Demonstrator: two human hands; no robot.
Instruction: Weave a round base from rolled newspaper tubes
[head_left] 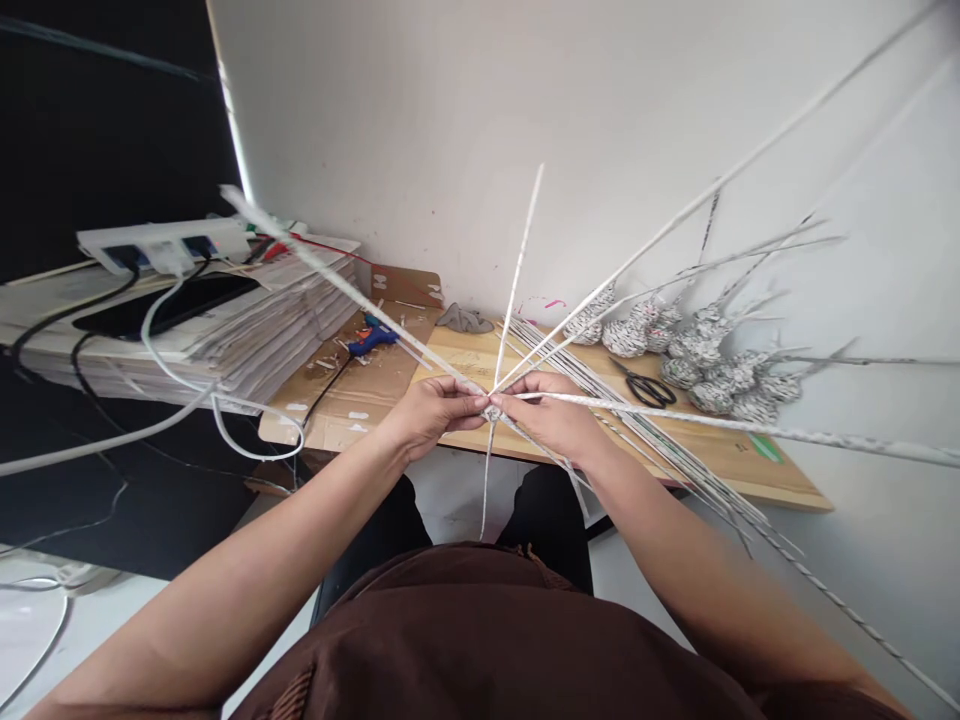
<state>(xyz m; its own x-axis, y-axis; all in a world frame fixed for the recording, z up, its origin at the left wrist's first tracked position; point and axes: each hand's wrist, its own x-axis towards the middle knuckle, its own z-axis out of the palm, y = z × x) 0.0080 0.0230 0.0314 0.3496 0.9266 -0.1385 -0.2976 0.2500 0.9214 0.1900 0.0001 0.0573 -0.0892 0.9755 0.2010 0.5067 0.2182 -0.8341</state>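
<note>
Star of pale sticks (493, 412) above the near edge of the surface (780, 485), crossing point between the person's hands. Left hand (444, 412) pinches it from the left, right hand (553, 412) from the right, thumbs nearly meeting. 1 stick points up-left, 1 almost straight up, leaning slightly right; at least 2 up-right; 1 rightward, dipping; 1 end down toward the lap. Stick bundle (667, 447) on the surface slants down-right.
</note>
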